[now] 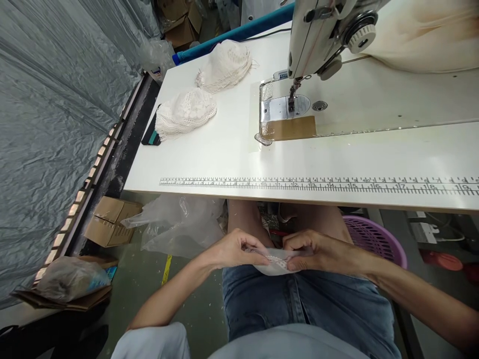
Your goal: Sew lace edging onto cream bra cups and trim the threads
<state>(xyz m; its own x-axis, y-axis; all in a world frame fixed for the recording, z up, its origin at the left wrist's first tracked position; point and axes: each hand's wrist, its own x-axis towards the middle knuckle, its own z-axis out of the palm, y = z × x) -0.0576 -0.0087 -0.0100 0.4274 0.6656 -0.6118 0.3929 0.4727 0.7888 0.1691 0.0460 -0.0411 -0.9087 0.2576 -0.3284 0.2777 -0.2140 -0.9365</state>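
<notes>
Above my lap, below the table's front edge, both hands hold a small piece of white lace fabric (276,268). My left hand (239,250) pinches its left side between thumb and fingers. On the other side my right hand (310,254) grips it the same way, thumb on top. A strip of lacy texture shows between the two thumbs; the rest of the piece is thin and smooth. Parts of it are hidden under the fingers.
A sewing machine (314,40) stands on the white table (209,159), its presser foot (291,102) over the needle plate. Two stacks of white lace pieces (187,112) lie at the left. A printed ruler (318,184) runs along the front edge. A purple basket (374,239) sits below.
</notes>
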